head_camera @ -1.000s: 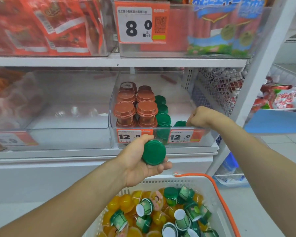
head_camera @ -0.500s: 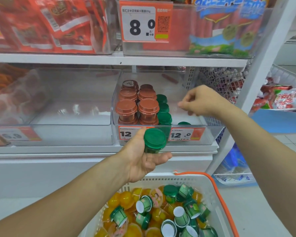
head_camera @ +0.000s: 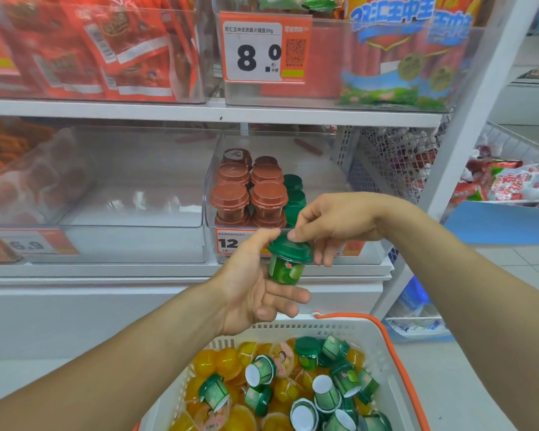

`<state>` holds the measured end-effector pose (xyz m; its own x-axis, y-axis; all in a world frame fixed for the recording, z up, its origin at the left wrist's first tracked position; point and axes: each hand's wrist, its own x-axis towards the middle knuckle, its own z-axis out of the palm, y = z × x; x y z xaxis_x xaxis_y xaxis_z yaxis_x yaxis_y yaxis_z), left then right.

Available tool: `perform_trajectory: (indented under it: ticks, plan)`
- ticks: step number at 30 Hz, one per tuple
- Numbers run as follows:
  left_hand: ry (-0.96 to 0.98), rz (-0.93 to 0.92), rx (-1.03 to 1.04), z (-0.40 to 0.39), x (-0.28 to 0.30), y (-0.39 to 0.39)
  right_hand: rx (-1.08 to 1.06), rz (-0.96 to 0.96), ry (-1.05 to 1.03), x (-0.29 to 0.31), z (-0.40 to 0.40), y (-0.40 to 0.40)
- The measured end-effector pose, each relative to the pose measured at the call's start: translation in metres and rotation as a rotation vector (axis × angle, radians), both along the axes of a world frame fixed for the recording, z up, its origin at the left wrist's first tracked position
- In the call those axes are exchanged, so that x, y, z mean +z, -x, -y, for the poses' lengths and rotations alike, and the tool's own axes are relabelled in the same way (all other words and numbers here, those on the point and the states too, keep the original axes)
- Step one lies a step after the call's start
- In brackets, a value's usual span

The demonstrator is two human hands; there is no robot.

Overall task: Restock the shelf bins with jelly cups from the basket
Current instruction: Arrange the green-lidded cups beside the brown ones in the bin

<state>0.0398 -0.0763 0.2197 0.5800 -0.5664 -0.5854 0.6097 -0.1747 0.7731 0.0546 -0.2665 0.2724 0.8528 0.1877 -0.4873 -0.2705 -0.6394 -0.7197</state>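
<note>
Head view: the green-lidded jelly cup (head_camera: 288, 259) stands upright at frame centre, in front of the clear shelf bin (head_camera: 364, 256). Left hand (head_camera: 255, 287), at 7 o'clock from the cup, cradles it, thumb against the lid. Right hand (head_camera: 333, 225), at 1 o'clock, pinches the lid rim. The white basket (head_camera: 383, 353) at 6 o'clock holds green and yellow jelly cups (head_camera: 324, 390). Brown-lidded cups (head_camera: 249, 194) sit stacked in the bin, at 11 o'clock.

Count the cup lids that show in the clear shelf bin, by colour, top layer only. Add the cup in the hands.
Brown lids in the shelf bin: 6
Green lids in the bin: 3 in view; the right hand may hide more
Green jelly cup, held by the left hand and the right hand: 1
Total: 10
</note>
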Motion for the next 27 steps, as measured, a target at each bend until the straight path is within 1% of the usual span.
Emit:
perform_trajectory:
  ticks: [3,6,8,11,13,15,19,21,23,27]
  plan:
    - [0.004,0.012,-0.025,0.001,0.000,-0.001,0.030,-0.046,-0.088,0.004,0.004,0.005]
    - [0.028,0.022,-0.008,0.004,0.001,-0.003,-0.030,0.011,-0.166,0.012,0.014,0.008]
    - [0.031,0.032,0.021,0.005,0.000,-0.006,-0.138,0.145,-0.134,0.021,0.028,0.006]
    - [-0.036,0.048,0.031,0.004,-0.004,-0.007,-0.416,0.376,-0.095,0.023,0.051,-0.005]
    - [-0.097,0.067,0.018,0.004,-0.010,-0.008,-0.571,0.443,-0.042,0.010,0.060,-0.022]
    - [-0.142,0.082,0.030,0.005,-0.020,-0.012,-0.648,0.403,0.044,-0.009,0.062,-0.046]
    - [-0.162,0.074,0.047,0.007,-0.030,-0.016,-0.785,0.258,0.118,-0.047,0.076,-0.079]
    - [-0.160,0.068,0.046,0.006,-0.032,-0.018,-0.794,0.195,0.182,-0.064,0.081,-0.086]
    - [-0.165,0.068,0.040,0.004,-0.035,-0.021,-0.804,0.142,0.177,-0.073,0.081,-0.088]
    - [-0.163,0.070,0.036,0.003,-0.040,-0.026,-0.784,0.096,0.147,-0.076,0.078,-0.088]
